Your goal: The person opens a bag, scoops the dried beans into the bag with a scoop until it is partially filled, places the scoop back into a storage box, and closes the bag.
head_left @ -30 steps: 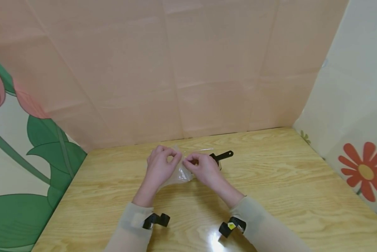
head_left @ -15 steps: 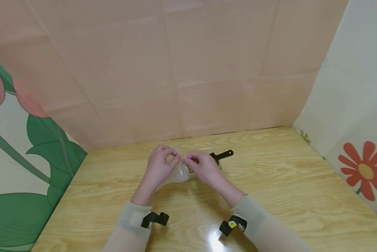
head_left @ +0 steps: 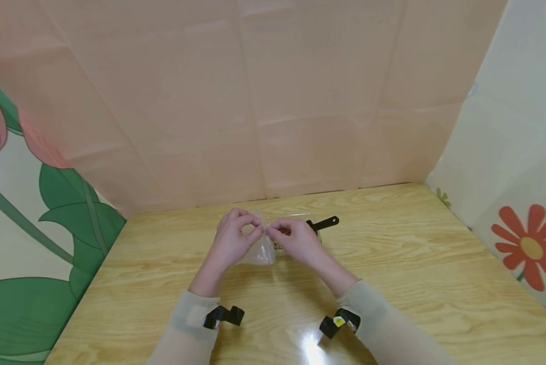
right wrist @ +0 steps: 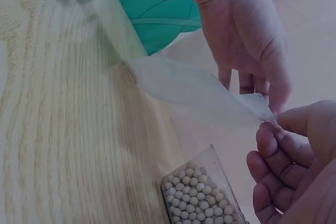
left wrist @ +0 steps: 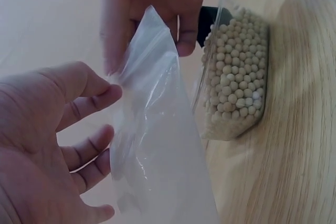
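Note:
A clear plastic bag [left wrist: 155, 124] hangs upright between my two hands, its top edge held up and its body reaching down toward the table. My left hand [head_left: 236, 235] pinches the bag's upper edge between thumb and forefinger, the other fingers loosely bent beside the film. Close by on the right, my right hand [head_left: 296, 241] pinches the same edge with thumb and forefinger, as the right wrist view shows. Just behind the bag stands a clear box [right wrist: 197, 192] filled with small round beige beads [left wrist: 236, 77]. My right hand partly covers this box in the head view.
A black scoop handle [head_left: 326, 223] sticks out to the right past the box. Everything stands on a wood-grain table [head_left: 414, 263]. Pink sheeting [head_left: 255, 101] covers the wall at the back, and a flower-painted wall [head_left: 523, 243] closes off the right side.
Both hands stay nearly where they were, fingertips still close together at the bag's edge. The bag's film has shifted and smoothed between them, showing more of the bead box's front corner.

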{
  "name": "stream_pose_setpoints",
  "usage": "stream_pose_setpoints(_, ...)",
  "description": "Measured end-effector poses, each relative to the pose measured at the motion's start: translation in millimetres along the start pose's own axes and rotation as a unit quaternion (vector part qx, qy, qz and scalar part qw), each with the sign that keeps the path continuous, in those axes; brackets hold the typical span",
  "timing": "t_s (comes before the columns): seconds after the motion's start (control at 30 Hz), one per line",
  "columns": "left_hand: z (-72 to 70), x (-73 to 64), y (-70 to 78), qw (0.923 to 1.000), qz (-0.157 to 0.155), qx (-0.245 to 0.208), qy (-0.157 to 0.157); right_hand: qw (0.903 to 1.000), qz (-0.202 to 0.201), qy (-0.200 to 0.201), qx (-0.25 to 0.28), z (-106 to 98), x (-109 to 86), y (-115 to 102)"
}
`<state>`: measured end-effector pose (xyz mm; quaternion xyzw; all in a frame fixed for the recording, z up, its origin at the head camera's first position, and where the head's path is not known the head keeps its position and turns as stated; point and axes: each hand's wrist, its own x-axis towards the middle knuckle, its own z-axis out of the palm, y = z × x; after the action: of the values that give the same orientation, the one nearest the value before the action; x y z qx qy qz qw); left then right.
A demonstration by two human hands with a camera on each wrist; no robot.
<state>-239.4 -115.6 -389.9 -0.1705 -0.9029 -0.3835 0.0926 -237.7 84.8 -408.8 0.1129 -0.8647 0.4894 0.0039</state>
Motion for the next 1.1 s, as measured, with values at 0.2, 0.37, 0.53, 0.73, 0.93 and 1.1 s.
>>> stream_pose_setpoints(0.2,-0.9,-0.1,0.3,0.9999,0.015,0.006,-0.005,0.9998,0.006,-0.012,0.013,-2.6,0.3,-0.3)
stream_pose_setpoints(0.37,-0.8,0.2,1.1,0.9998,0.007,0.013,-0.014,0.9997,0.006,-0.011,0.02,-2.0,0.6,-0.8)
stream_pose_setpoints(0.53,-0.2,-0.4,1.2,0.9991,-0.013,0.029,-0.029,0.9997,0.007,-0.01,0.022,1.0,0.0,-0.2)
stream_pose_setpoints(0.73,0.1,1.6,-0.3,0.999,-0.017,0.021,-0.034,0.9995,0.009,-0.013,0.026,1.7,-1.4,0.2)
stream_pose_setpoints(0.93,-2.8,2.4,2.5,0.9988,-0.025,-0.019,-0.038,0.9991,0.004,-0.021,0.037,-0.3,-1.9,0.2)
stream_pose_setpoints(1.1,-1.6,1.5,2.0,0.9992,-0.028,-0.006,-0.028,0.9992,-0.001,-0.019,0.036,-0.2,-1.0,-1.2)
